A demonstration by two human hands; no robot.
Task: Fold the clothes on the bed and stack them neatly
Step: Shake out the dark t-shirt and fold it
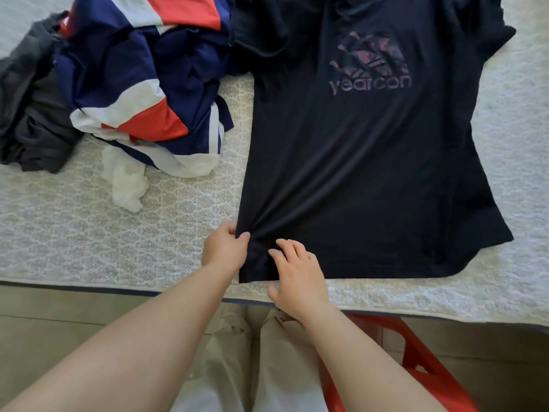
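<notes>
A black T-shirt with a purple "yearcon" logo lies spread face up on the bed, its hem toward me. My left hand pinches the shirt's lower left side edge, bunching the cloth there. My right hand rests flat on the hem beside it, fingers spread, gripping nothing. A heap of unfolded clothes sits at the upper left: a navy, white and red garment, a dark grey garment and a small white cloth.
The bed's front edge runs across the frame just below my hands. A red plastic stool or basket stands on the floor at the lower right, beside my legs in light trousers.
</notes>
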